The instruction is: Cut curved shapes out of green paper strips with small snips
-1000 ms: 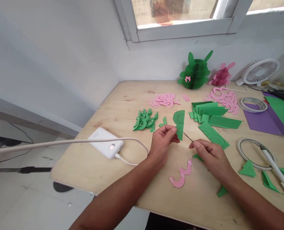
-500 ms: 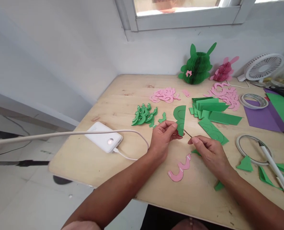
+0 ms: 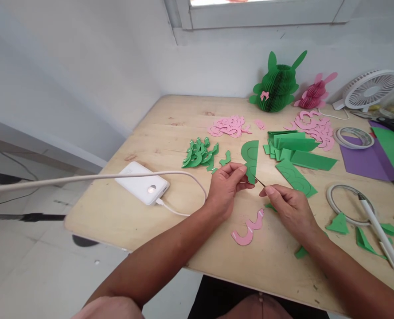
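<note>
My left hand pinches the lower end of a piece of green paper with a scalloped edge and drawn curved lines, held up above the table. In my right hand is a thin dark pointed tool; its tip meets the paper's lower right edge, and its exact kind cannot be made out. Below the hands lies a wavy pink paper strip with small white strips. Left of the held paper sits a pile of green cut paper pieces. A folded green paper with drawn curves lies to the right.
A white power bank with a cable is at left. Behind are pink cutouts, folded green papers, a green honeycomb paper figure, a pink one and a fan. Tape rolls and a white pen lie right.
The view has tilted slightly downward. Both hands keep their grip on the green paper and the thin tool, nearly in the same place over the table.
</note>
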Demonstrator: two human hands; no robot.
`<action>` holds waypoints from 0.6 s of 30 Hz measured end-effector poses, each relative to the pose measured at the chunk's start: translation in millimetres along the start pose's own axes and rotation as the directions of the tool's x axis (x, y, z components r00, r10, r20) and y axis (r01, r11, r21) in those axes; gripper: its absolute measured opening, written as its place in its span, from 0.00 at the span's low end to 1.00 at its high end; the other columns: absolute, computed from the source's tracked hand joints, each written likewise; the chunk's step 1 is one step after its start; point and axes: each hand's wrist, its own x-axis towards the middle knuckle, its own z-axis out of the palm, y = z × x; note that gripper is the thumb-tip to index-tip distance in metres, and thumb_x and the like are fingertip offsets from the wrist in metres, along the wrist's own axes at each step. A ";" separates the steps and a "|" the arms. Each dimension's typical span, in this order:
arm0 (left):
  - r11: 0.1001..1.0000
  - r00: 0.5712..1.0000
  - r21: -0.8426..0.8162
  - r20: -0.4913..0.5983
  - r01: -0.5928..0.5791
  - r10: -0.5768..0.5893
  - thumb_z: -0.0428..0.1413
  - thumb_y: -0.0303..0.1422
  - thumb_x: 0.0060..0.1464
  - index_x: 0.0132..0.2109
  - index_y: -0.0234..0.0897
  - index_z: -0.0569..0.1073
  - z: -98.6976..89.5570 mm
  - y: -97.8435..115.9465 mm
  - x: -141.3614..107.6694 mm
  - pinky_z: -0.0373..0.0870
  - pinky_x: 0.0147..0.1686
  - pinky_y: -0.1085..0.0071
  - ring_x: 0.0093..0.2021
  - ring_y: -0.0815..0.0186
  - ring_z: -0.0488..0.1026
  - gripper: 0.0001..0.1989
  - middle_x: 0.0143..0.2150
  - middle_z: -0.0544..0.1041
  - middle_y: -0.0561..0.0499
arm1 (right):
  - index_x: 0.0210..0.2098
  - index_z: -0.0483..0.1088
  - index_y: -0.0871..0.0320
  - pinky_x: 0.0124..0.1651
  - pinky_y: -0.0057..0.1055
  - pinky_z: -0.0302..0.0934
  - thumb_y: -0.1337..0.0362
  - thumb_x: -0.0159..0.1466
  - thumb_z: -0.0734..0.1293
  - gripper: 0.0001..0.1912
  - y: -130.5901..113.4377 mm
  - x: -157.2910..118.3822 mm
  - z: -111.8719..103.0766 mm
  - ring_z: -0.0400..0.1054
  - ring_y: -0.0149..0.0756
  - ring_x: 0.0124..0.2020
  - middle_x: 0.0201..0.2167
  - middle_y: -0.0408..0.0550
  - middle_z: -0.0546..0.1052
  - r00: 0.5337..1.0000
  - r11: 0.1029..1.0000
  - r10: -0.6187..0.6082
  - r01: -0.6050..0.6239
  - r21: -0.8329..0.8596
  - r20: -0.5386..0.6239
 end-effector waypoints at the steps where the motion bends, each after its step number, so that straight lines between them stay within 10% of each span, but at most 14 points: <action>1: 1.000 1.000 0.002 0.004 0.001 -0.001 0.63 0.37 0.46 0.30 0.34 0.71 0.0 0.2 -0.1 0.72 0.30 0.71 0.27 0.69 0.73 0.11 0.25 0.74 0.53 | 0.26 0.75 0.59 0.22 0.28 0.47 0.46 0.63 0.60 0.24 0.0 0.2 0.0 0.50 0.30 0.18 0.15 0.38 0.55 1.000 1.000 0.004 -0.004 0.006 0.003; 18: 1.000 1.000 -0.015 0.004 -0.022 0.022 0.64 0.38 0.45 0.29 0.34 0.71 -0.1 -0.4 1.1 0.72 0.31 0.70 0.27 0.69 0.73 0.12 0.23 0.73 0.53 | 0.26 0.75 0.60 0.20 0.29 0.38 0.44 0.62 0.59 0.27 0.3 0.9 -0.6 0.44 0.29 0.17 0.15 0.37 0.51 0.998 0.998 0.049 -0.050 0.030 0.028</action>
